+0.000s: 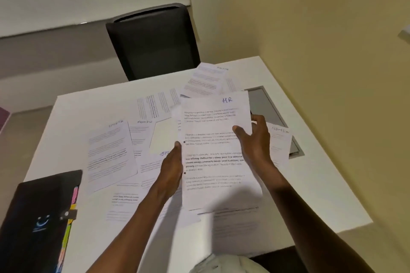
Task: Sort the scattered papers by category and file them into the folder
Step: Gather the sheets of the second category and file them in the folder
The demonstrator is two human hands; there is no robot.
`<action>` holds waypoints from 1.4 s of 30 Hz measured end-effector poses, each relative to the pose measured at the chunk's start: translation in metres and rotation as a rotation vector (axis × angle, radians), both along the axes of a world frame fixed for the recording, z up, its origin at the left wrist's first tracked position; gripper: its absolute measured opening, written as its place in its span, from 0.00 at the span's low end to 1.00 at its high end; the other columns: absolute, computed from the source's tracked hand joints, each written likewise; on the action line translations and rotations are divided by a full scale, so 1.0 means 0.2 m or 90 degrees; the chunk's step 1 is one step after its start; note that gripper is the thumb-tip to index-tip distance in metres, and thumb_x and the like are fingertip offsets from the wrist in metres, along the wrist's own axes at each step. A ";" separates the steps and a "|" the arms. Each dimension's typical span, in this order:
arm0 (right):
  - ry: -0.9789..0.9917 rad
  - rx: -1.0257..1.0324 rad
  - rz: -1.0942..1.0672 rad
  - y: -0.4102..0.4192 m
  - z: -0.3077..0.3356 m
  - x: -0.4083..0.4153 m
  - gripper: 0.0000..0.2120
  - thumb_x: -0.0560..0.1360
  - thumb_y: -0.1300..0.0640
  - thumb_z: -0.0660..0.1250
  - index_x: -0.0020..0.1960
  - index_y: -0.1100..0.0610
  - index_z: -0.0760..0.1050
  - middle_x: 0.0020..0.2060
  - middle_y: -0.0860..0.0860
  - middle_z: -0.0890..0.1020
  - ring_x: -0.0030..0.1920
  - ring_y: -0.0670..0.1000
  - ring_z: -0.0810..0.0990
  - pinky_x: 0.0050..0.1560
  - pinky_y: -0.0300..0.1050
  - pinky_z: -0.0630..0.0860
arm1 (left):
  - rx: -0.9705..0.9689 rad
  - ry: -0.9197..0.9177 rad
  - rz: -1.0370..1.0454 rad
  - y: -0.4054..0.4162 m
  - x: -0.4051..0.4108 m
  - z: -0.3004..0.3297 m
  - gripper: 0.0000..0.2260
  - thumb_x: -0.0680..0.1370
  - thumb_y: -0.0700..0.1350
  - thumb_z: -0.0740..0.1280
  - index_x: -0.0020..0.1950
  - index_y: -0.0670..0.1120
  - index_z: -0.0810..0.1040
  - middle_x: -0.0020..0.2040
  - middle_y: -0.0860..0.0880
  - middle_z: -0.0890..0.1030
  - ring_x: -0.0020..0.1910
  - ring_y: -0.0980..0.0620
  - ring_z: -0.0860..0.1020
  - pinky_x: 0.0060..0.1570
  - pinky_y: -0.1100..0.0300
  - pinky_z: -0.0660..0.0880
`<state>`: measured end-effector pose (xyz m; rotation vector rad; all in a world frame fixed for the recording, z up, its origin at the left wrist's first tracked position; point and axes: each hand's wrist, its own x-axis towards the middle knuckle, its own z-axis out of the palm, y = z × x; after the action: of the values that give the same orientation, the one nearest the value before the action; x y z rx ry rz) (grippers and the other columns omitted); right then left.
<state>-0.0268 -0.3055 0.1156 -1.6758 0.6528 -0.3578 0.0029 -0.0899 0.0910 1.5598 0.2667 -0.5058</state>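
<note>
- I see both hands lifted over the white table [299, 117], and together they hold one printed sheet, the HR sheet [214, 150], by its two long edges.
- My left hand [172, 168] is closed on the left edge, thumb on the front face; my right hand [255, 139] is closed on the right edge in the same way, thumb in front and the other fingers hidden behind the paper.
- The sheet stands in portrait, its long axis running away from me, and its top leans toward the far side of the table.
- At its top right corner "HR" is written by hand in blue ink. The printed paragraphs below are too blurred to read with confidence.
- The black folder [37, 217] lies closed at the near left corner of the table, well apart from the sheet, with coloured tabs along its right edge and a clasp across them. The left hand is the nearer one to it, so I judge the sheet must travel left and toward me.
- The other papers lie scattered flat on the table. One sheet marked "ADMIN" [138, 133] is left of the held sheet, and another ADMIN sheet [280, 142] is just beside the right hand, partly over a grey panel [264, 106] set in the tabletop.
- A sheet further left [109, 153] seems to say "SPORTS", but the writing is blurred.
</note>
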 end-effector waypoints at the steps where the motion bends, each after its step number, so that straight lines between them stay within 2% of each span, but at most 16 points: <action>1: -0.006 0.004 0.010 0.05 0.00 0.00 0.21 0.73 0.58 0.73 0.62 0.51 0.69 0.54 0.50 0.82 0.57 0.52 0.81 0.58 0.50 0.78 | 0.010 0.022 0.028 0.02 0.00 0.00 0.22 0.79 0.65 0.56 0.58 0.53 0.80 0.33 0.50 0.78 0.33 0.50 0.77 0.36 0.60 0.73; 2: -0.007 0.005 0.024 0.09 0.01 0.01 0.22 0.73 0.59 0.73 0.64 0.53 0.69 0.55 0.50 0.81 0.59 0.51 0.79 0.60 0.49 0.77 | 0.025 0.007 0.027 0.04 0.00 0.00 0.24 0.78 0.67 0.56 0.60 0.53 0.80 0.32 0.51 0.75 0.30 0.52 0.73 0.32 0.61 0.70; 3: -0.011 0.008 0.039 0.12 0.01 0.03 0.22 0.74 0.59 0.72 0.65 0.54 0.70 0.57 0.49 0.81 0.61 0.50 0.78 0.61 0.48 0.76 | 0.033 -0.047 0.012 0.06 -0.01 0.00 0.23 0.79 0.64 0.58 0.62 0.50 0.79 0.35 0.50 0.77 0.32 0.52 0.76 0.32 0.60 0.73; 4: -0.016 0.007 0.060 0.16 0.03 0.03 0.19 0.75 0.59 0.72 0.65 0.55 0.73 0.57 0.48 0.82 0.60 0.48 0.79 0.60 0.47 0.77 | 0.046 -0.124 -0.003 0.08 -0.01 0.00 0.19 0.82 0.57 0.61 0.64 0.47 0.78 0.44 0.50 0.82 0.40 0.55 0.81 0.40 0.61 0.79; 6: -0.036 0.005 0.109 0.22 0.08 0.04 0.12 0.76 0.58 0.70 0.59 0.54 0.78 0.50 0.44 0.84 0.50 0.40 0.82 0.48 0.38 0.79 | 0.103 -0.248 0.006 0.16 -0.01 0.02 0.15 0.83 0.45 0.63 0.69 0.45 0.74 0.59 0.52 0.82 0.57 0.61 0.80 0.58 0.64 0.77; 9: -0.059 -0.010 0.159 0.28 0.13 0.06 0.11 0.77 0.55 0.68 0.59 0.50 0.78 0.49 0.40 0.83 0.47 0.38 0.82 0.41 0.30 0.77 | 0.166 -0.297 0.064 0.25 0.03 0.05 0.15 0.82 0.44 0.65 0.68 0.45 0.74 0.59 0.52 0.81 0.57 0.62 0.78 0.50 0.74 0.74; 12: -0.078 0.019 0.180 0.36 0.09 0.06 0.12 0.78 0.55 0.67 0.61 0.51 0.76 0.53 0.45 0.84 0.52 0.44 0.83 0.48 0.39 0.81 | 0.188 -0.301 0.098 0.33 0.04 0.05 0.13 0.81 0.43 0.65 0.66 0.48 0.73 0.56 0.55 0.81 0.53 0.65 0.78 0.45 0.76 0.73; 16: -0.093 0.069 0.235 0.47 -0.10 0.01 0.15 0.79 0.60 0.67 0.65 0.55 0.74 0.56 0.49 0.83 0.56 0.50 0.82 0.52 0.44 0.81 | 0.175 -0.247 0.104 0.45 -0.04 -0.09 0.14 0.81 0.42 0.66 0.66 0.50 0.72 0.55 0.57 0.80 0.52 0.68 0.77 0.47 0.74 0.74; 19: -0.017 0.059 0.273 0.58 -0.29 -0.04 0.15 0.76 0.61 0.70 0.62 0.53 0.76 0.53 0.51 0.84 0.54 0.54 0.83 0.49 0.44 0.82 | 0.203 -0.194 0.091 0.52 -0.10 -0.22 0.14 0.81 0.43 0.65 0.67 0.49 0.71 0.58 0.53 0.80 0.56 0.59 0.78 0.49 0.65 0.77; 23: 0.034 0.053 0.231 0.70 -0.38 -0.08 0.16 0.74 0.60 0.72 0.56 0.45 0.74 0.48 0.48 0.83 0.49 0.48 0.83 0.42 0.42 0.82 | 0.198 -0.205 0.081 0.55 -0.11 -0.23 0.13 0.80 0.49 0.61 0.64 0.51 0.68 0.54 0.56 0.77 0.49 0.58 0.79 0.38 0.72 0.76; 26: 0.045 0.074 0.185 0.73 -0.42 -0.07 0.15 0.73 0.57 0.74 0.57 0.46 0.77 0.48 0.47 0.84 0.49 0.47 0.84 0.45 0.44 0.82 | 0.230 -0.210 0.078 0.57 -0.07 -0.27 0.18 0.80 0.51 0.59 0.68 0.47 0.68 0.55 0.52 0.77 0.50 0.57 0.78 0.38 0.75 0.74; 28: 0.086 0.096 0.135 0.76 -0.46 -0.08 0.15 0.72 0.58 0.75 0.56 0.49 0.78 0.48 0.48 0.85 0.51 0.51 0.83 0.48 0.47 0.81 | 0.250 -0.192 0.055 0.59 -0.06 -0.30 0.17 0.82 0.46 0.61 0.70 0.44 0.68 0.58 0.49 0.77 0.53 0.54 0.76 0.38 0.77 0.72; 33: 0.087 0.094 0.083 0.82 -0.45 -0.05 0.13 0.71 0.60 0.76 0.52 0.49 0.79 0.46 0.46 0.85 0.48 0.48 0.84 0.46 0.42 0.79 | 0.193 -0.199 0.008 0.67 -0.01 -0.27 0.13 0.83 0.37 0.60 0.66 0.49 0.66 0.54 0.58 0.75 0.50 0.60 0.75 0.40 0.78 0.72; 36: 0.072 0.060 0.090 0.84 -0.40 -0.01 0.15 0.71 0.61 0.76 0.55 0.50 0.79 0.46 0.43 0.84 0.47 0.43 0.83 0.40 0.32 0.78 | 0.187 -0.223 -0.021 0.74 0.04 -0.26 0.10 0.82 0.35 0.59 0.61 0.46 0.68 0.54 0.56 0.76 0.52 0.62 0.76 0.45 0.78 0.71; 39: 0.093 0.030 0.113 0.86 -0.37 0.04 0.16 0.72 0.62 0.75 0.57 0.51 0.76 0.46 0.43 0.82 0.47 0.44 0.81 0.38 0.29 0.77 | 0.161 -0.213 -0.055 0.81 0.11 -0.25 0.10 0.82 0.35 0.60 0.60 0.47 0.70 0.55 0.58 0.77 0.53 0.72 0.75 0.50 0.77 0.69; 42: 0.141 0.002 0.160 0.86 -0.37 0.10 0.15 0.72 0.61 0.74 0.56 0.50 0.76 0.46 0.42 0.82 0.48 0.47 0.81 0.39 0.29 0.74 | 0.064 -0.137 -0.072 0.87 0.18 -0.23 0.11 0.82 0.39 0.62 0.64 0.45 0.73 0.58 0.54 0.81 0.53 0.68 0.79 0.47 0.75 0.74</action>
<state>-0.0076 -0.1328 0.0409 -1.7858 0.5932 0.0086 0.0381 0.0851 0.0450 1.7197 0.0407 -0.4126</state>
